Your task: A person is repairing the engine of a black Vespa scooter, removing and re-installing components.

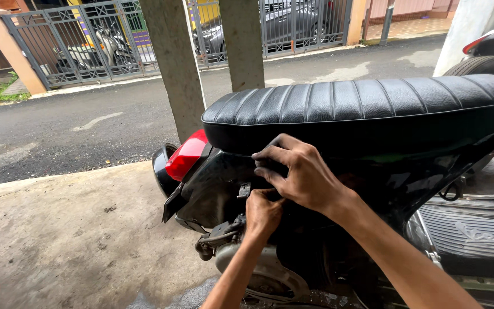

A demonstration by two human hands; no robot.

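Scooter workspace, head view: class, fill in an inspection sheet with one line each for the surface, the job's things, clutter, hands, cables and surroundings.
Surface: bare concrete floor, stained, damp patch near the engine.
Job's things: black scooter rear body panel under a ribbed black seat; small metal bracket beside the fingers; red tail light.
Clutter: nothing seen.
Hands: left hand closed at the panel edge below the bracket; right hand spread flat on the panel under the seat. Whether either holds anything cannot be told.
Cables: black hose or cable near the exposed engine casing.
Surroundings: concrete pillars, asphalt road, metal fence with parked vehicles behind.
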